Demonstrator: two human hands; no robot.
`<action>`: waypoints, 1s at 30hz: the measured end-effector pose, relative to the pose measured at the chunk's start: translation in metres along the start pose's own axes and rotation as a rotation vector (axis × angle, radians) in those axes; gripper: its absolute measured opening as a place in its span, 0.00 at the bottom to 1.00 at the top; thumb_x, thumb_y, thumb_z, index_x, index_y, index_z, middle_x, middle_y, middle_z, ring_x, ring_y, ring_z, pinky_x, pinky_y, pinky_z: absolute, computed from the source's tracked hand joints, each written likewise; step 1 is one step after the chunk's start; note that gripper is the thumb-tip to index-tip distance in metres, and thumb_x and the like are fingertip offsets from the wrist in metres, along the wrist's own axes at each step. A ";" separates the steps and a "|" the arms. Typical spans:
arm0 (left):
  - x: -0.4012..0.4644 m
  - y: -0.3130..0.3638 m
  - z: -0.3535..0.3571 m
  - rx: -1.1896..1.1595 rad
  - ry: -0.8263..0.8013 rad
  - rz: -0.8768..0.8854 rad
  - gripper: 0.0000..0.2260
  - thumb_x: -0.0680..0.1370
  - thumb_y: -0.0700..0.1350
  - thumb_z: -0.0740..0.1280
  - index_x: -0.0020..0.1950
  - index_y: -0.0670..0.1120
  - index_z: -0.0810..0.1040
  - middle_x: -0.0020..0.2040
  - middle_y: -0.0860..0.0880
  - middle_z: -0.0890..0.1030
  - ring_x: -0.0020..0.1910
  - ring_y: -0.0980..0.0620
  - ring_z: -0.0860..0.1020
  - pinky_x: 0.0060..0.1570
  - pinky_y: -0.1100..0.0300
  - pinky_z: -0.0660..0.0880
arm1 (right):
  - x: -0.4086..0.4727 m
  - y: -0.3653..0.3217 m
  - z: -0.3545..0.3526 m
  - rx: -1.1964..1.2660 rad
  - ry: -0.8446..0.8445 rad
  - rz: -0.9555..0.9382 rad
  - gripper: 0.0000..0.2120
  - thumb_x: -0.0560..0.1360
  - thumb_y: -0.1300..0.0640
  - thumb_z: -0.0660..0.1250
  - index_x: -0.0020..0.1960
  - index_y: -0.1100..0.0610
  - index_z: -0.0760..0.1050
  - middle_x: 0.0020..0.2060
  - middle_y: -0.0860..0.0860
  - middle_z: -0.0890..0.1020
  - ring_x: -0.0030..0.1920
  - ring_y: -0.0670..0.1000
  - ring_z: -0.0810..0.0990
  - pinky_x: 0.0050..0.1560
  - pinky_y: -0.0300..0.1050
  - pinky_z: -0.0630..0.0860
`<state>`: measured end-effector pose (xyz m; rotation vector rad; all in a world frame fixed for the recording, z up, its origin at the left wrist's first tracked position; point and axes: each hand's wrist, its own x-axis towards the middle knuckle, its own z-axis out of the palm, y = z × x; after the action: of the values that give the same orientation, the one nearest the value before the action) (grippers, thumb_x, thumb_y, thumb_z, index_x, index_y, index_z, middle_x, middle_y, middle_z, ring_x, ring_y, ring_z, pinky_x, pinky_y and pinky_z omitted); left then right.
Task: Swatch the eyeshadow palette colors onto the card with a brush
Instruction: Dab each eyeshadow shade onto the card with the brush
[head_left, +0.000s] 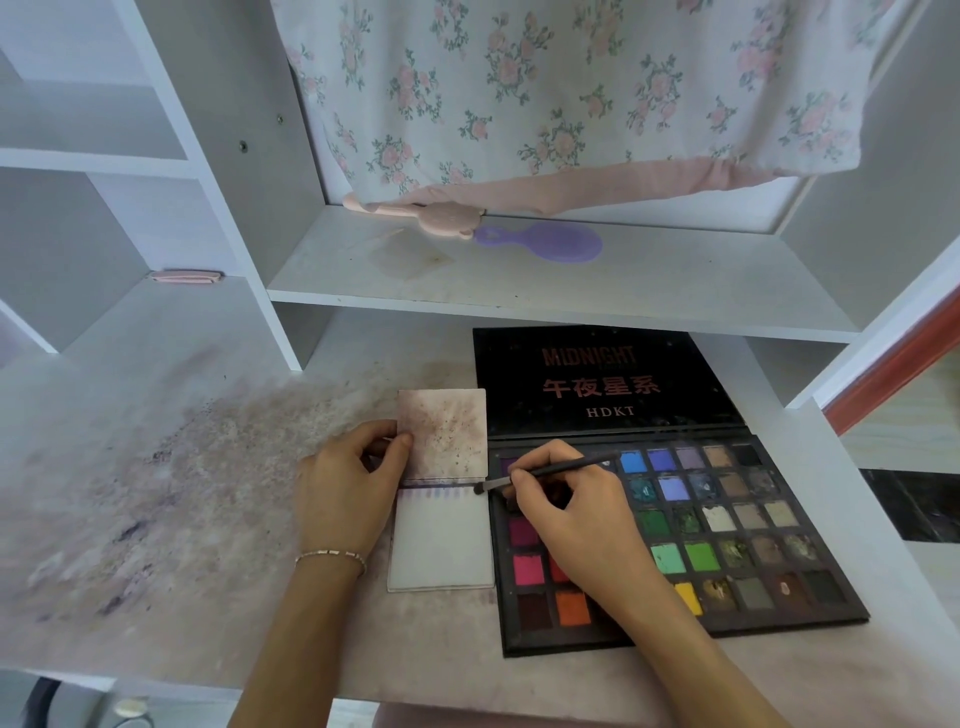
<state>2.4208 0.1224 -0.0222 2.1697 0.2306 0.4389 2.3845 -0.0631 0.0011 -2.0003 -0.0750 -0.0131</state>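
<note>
The left hand pinches the flipped-up, powder-stained top sheet of a small white paper card pad, thumb on its left edge, holding it folded back toward 12 o'clock. The right hand grips a thin dark-handled makeup brush like a pen, fingers curled round the handle, and hovers over the left columns of the large black open eyeshadow palette, which lies just beside the pad at 3 o'clock on the stained white desk. The brush tip sits at the upper right corner of the clean lower sheet, at the end of a faint row of lilac strokes running along the fold.

The step in hand appears to be laying a swatch at the end of that top row. To do it well, the left hand should keep the flap pinned so the pad does not slide, while the brush makes short, even pulls toward 6 o'clock, matching the neighbouring marks. The corner leaves little room, so light pressure would help keep pigment off the palette edge and the desk.
</note>
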 end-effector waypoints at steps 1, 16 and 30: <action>0.000 0.001 0.000 0.002 -0.003 -0.001 0.05 0.72 0.44 0.69 0.46 0.48 0.82 0.34 0.54 0.79 0.36 0.54 0.77 0.45 0.57 0.74 | 0.000 0.000 0.000 0.004 -0.005 0.005 0.05 0.74 0.56 0.64 0.40 0.49 0.73 0.33 0.53 0.81 0.36 0.50 0.79 0.35 0.41 0.76; 0.000 0.002 -0.001 -0.009 -0.006 -0.006 0.04 0.72 0.44 0.70 0.45 0.47 0.82 0.33 0.55 0.78 0.37 0.51 0.78 0.46 0.54 0.75 | -0.002 0.000 -0.009 0.173 0.205 -0.077 0.11 0.76 0.62 0.60 0.46 0.47 0.76 0.37 0.48 0.82 0.35 0.51 0.79 0.37 0.44 0.76; -0.017 0.006 -0.002 -0.118 0.004 -0.041 0.04 0.71 0.43 0.70 0.38 0.52 0.79 0.29 0.58 0.77 0.31 0.60 0.75 0.34 0.69 0.68 | -0.022 0.010 -0.029 0.043 0.127 -0.039 0.09 0.74 0.63 0.61 0.41 0.51 0.73 0.33 0.51 0.80 0.34 0.48 0.77 0.35 0.37 0.74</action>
<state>2.4042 0.1143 -0.0201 2.0448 0.2452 0.4233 2.3638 -0.0945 0.0035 -1.9503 -0.0325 -0.1620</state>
